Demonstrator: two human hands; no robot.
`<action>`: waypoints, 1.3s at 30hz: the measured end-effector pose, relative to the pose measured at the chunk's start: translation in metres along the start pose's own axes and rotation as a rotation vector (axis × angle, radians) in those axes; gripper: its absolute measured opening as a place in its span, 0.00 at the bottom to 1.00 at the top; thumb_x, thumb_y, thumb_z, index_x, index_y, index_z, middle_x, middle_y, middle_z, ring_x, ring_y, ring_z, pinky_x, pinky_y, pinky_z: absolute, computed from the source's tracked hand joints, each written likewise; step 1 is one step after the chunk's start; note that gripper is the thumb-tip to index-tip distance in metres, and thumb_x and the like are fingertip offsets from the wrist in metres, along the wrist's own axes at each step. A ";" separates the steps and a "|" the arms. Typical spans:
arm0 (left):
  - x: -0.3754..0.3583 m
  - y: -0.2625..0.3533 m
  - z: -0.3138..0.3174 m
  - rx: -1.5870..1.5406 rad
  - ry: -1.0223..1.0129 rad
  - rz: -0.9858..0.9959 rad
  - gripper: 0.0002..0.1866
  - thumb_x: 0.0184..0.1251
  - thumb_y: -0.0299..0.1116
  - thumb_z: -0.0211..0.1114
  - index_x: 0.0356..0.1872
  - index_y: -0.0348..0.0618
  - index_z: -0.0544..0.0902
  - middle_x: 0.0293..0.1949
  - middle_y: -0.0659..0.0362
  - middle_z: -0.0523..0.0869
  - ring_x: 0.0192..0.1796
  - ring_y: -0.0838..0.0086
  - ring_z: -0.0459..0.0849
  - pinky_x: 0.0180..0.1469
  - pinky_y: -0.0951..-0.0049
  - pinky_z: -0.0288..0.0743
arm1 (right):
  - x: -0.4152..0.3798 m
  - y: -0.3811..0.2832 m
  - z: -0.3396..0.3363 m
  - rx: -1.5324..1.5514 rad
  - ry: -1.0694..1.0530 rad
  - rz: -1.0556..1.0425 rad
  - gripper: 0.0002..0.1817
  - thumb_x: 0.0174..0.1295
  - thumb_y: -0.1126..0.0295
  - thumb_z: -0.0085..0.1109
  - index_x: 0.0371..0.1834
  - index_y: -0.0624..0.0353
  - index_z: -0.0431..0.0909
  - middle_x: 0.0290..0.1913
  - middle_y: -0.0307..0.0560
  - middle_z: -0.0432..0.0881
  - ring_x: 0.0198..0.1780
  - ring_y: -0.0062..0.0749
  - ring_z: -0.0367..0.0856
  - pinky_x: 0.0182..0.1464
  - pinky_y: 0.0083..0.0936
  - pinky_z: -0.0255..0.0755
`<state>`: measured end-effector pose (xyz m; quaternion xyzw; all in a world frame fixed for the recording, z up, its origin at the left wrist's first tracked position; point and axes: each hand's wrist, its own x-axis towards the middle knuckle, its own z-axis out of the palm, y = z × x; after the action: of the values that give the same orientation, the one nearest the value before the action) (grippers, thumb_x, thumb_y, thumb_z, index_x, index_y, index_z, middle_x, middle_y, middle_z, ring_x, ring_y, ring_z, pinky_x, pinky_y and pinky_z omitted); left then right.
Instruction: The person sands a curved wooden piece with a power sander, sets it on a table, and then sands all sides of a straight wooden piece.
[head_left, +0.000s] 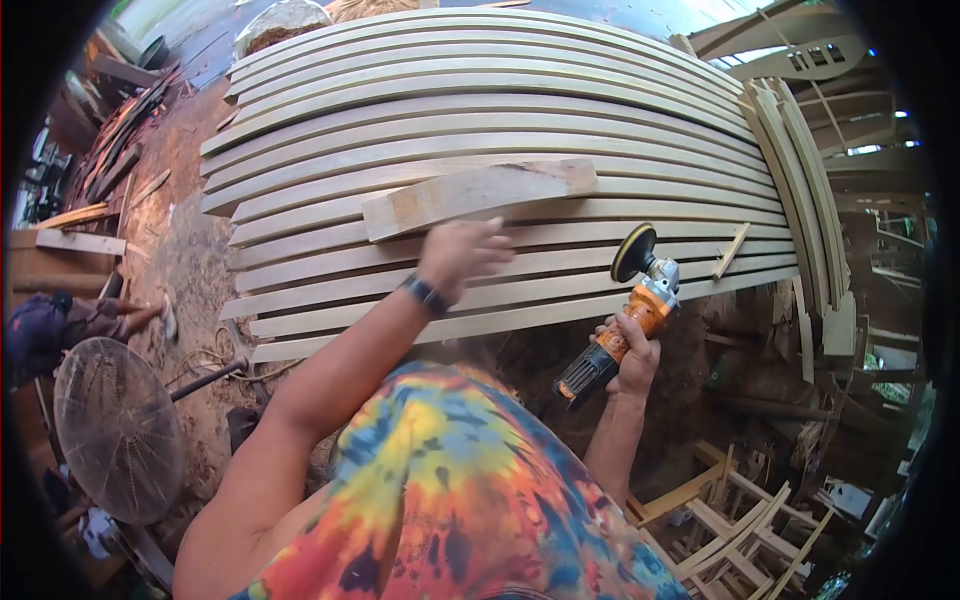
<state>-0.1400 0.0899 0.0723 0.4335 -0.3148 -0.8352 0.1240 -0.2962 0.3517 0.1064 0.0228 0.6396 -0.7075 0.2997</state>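
An orange and black angle grinder (640, 310) with a round backing pad (634, 252) is in my right hand (634, 358), whose fingers wrap round its body. The pad points up and away from me, over the slats. My left hand (465, 258) holds nothing; its fingers are stretched out, slightly smeared by motion, over the pale slats (560, 262). Just beyond its fingertips, a thick, slightly curved wooden block (480, 195) lies across the slats. A small wooden stick (731, 251) rests on them to the right of the pad.
Long curved boards (800, 190) lie across the slats' right end. A pedestal fan (120, 430) stands at lower left, close to a person (75, 325) at the left edge. Scrap wood (740, 525) is heaped at lower right. Timber pieces (120, 140) lie on the dirt floor at upper left.
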 end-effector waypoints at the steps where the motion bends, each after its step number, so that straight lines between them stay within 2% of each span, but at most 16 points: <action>1: -0.016 0.004 -0.020 0.251 0.053 0.264 0.23 0.74 0.39 0.75 0.58 0.32 0.81 0.45 0.47 0.91 0.43 0.67 0.93 0.41 0.71 0.87 | 0.005 -0.003 0.002 -0.025 -0.025 -0.039 0.18 0.64 0.70 0.72 0.53 0.67 0.78 0.36 0.49 0.84 0.32 0.37 0.89 0.37 0.37 0.89; 2: 0.001 -0.017 -0.059 0.475 0.211 0.705 0.24 0.68 0.38 0.80 0.56 0.33 0.82 0.43 0.52 0.90 0.38 0.71 0.90 0.37 0.74 0.84 | 0.015 -0.002 -0.005 -0.068 -0.037 -0.036 0.19 0.64 0.70 0.72 0.54 0.67 0.77 0.36 0.48 0.84 0.32 0.36 0.89 0.37 0.36 0.89; 3: -0.022 0.000 -0.077 0.791 0.387 0.868 0.29 0.60 0.36 0.83 0.58 0.34 0.81 0.44 0.54 0.88 0.41 0.69 0.87 0.42 0.70 0.83 | 0.021 -0.005 -0.008 -0.071 -0.048 -0.024 0.19 0.64 0.70 0.72 0.54 0.67 0.77 0.36 0.48 0.84 0.32 0.36 0.89 0.37 0.36 0.89; 4: -0.025 0.008 -0.108 1.082 0.510 1.141 0.35 0.54 0.35 0.84 0.62 0.36 0.80 0.49 0.52 0.86 0.48 0.63 0.85 0.53 0.62 0.81 | 0.029 -0.011 -0.007 -0.144 -0.087 -0.051 0.19 0.65 0.70 0.72 0.54 0.67 0.77 0.36 0.47 0.84 0.32 0.35 0.88 0.37 0.35 0.88; 5: -0.032 0.014 -0.129 1.220 0.594 1.144 0.41 0.51 0.35 0.84 0.69 0.38 0.77 0.55 0.50 0.85 0.60 0.57 0.81 0.67 0.54 0.73 | 0.034 -0.016 -0.004 -0.217 -0.123 -0.078 0.19 0.65 0.71 0.72 0.54 0.67 0.77 0.35 0.47 0.84 0.32 0.34 0.88 0.36 0.34 0.88; 7: -0.035 0.013 -0.168 1.307 0.592 0.955 0.47 0.49 0.37 0.85 0.75 0.40 0.75 0.60 0.53 0.85 0.66 0.56 0.79 0.73 0.52 0.66 | 0.044 -0.027 0.006 -0.279 -0.157 -0.079 0.19 0.64 0.70 0.74 0.53 0.67 0.78 0.34 0.44 0.83 0.31 0.31 0.88 0.35 0.30 0.87; 8: -0.029 0.009 -0.181 1.301 0.612 0.948 0.47 0.49 0.37 0.85 0.75 0.40 0.75 0.60 0.53 0.85 0.66 0.56 0.79 0.73 0.52 0.66 | 0.053 -0.032 0.010 -0.392 -0.191 -0.083 0.19 0.64 0.69 0.75 0.52 0.66 0.78 0.34 0.43 0.83 0.31 0.30 0.87 0.34 0.28 0.85; 10: -0.017 0.007 -0.197 1.434 0.487 0.958 0.53 0.47 0.48 0.85 0.77 0.43 0.73 0.63 0.55 0.85 0.71 0.57 0.76 0.76 0.50 0.59 | 0.060 -0.040 0.029 -0.555 -0.226 -0.110 0.19 0.62 0.67 0.78 0.49 0.64 0.80 0.34 0.41 0.82 0.30 0.27 0.86 0.33 0.26 0.82; 13: -0.010 0.011 -0.187 1.435 0.445 0.919 0.52 0.47 0.45 0.86 0.77 0.44 0.74 0.65 0.58 0.85 0.72 0.59 0.76 0.78 0.51 0.56 | 0.072 -0.045 0.057 -0.666 -0.324 -0.117 0.18 0.62 0.66 0.78 0.47 0.64 0.81 0.34 0.41 0.83 0.29 0.26 0.85 0.33 0.26 0.81; 14: -0.006 0.013 -0.184 1.445 0.454 0.913 0.51 0.47 0.49 0.84 0.77 0.49 0.76 0.64 0.58 0.85 0.72 0.60 0.76 0.78 0.51 0.54 | 0.071 -0.050 0.068 -0.734 -0.359 -0.115 0.18 0.62 0.65 0.79 0.46 0.64 0.82 0.34 0.41 0.83 0.29 0.25 0.85 0.33 0.26 0.81; 18: 0.017 0.019 -0.189 1.507 0.438 0.882 0.48 0.47 0.53 0.83 0.75 0.56 0.79 0.64 0.58 0.85 0.72 0.61 0.74 0.77 0.51 0.55 | 0.083 -0.051 0.097 -0.868 -0.387 -0.182 0.20 0.60 0.63 0.81 0.46 0.66 0.84 0.34 0.40 0.85 0.30 0.23 0.83 0.34 0.26 0.79; 24: 0.025 0.021 -0.194 1.467 0.374 1.002 0.40 0.53 0.56 0.80 0.69 0.52 0.84 0.64 0.59 0.85 0.70 0.58 0.75 0.75 0.49 0.56 | 0.088 -0.059 0.126 -0.915 -0.345 -0.102 0.20 0.59 0.62 0.81 0.45 0.66 0.86 0.33 0.41 0.85 0.28 0.24 0.84 0.32 0.28 0.80; 27: 0.027 0.030 -0.195 1.544 0.297 0.949 0.41 0.56 0.56 0.80 0.71 0.52 0.82 0.64 0.59 0.84 0.70 0.59 0.75 0.74 0.50 0.58 | 0.080 -0.060 0.137 -0.929 -0.352 -0.079 0.19 0.58 0.63 0.81 0.43 0.65 0.87 0.33 0.40 0.85 0.28 0.24 0.84 0.32 0.28 0.80; 33: 0.033 0.032 -0.191 1.511 0.251 1.015 0.41 0.54 0.55 0.82 0.71 0.51 0.83 0.62 0.59 0.84 0.69 0.60 0.75 0.74 0.51 0.58 | 0.055 -0.056 0.161 -1.004 -0.325 -0.139 0.17 0.57 0.64 0.81 0.42 0.65 0.87 0.31 0.39 0.84 0.29 0.24 0.83 0.31 0.27 0.78; 37: 0.032 0.032 -0.185 1.525 0.248 1.006 0.42 0.56 0.55 0.82 0.72 0.49 0.82 0.62 0.59 0.85 0.70 0.60 0.74 0.74 0.50 0.56 | 0.028 -0.051 0.185 -1.122 -0.321 -0.186 0.18 0.57 0.64 0.81 0.38 0.63 0.83 0.31 0.42 0.84 0.27 0.25 0.83 0.29 0.27 0.78; 39: 0.028 0.034 -0.182 1.543 0.244 0.990 0.42 0.57 0.54 0.82 0.72 0.48 0.82 0.62 0.59 0.85 0.70 0.60 0.74 0.74 0.50 0.56 | 0.020 -0.044 0.194 -1.139 -0.336 -0.212 0.16 0.57 0.65 0.80 0.36 0.63 0.82 0.27 0.41 0.83 0.24 0.24 0.81 0.28 0.27 0.76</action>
<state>-0.0129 -0.0261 -0.0021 0.2972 -0.9181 -0.1943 0.1759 -0.2640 0.1656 0.1722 -0.3173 0.8607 -0.2734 0.2893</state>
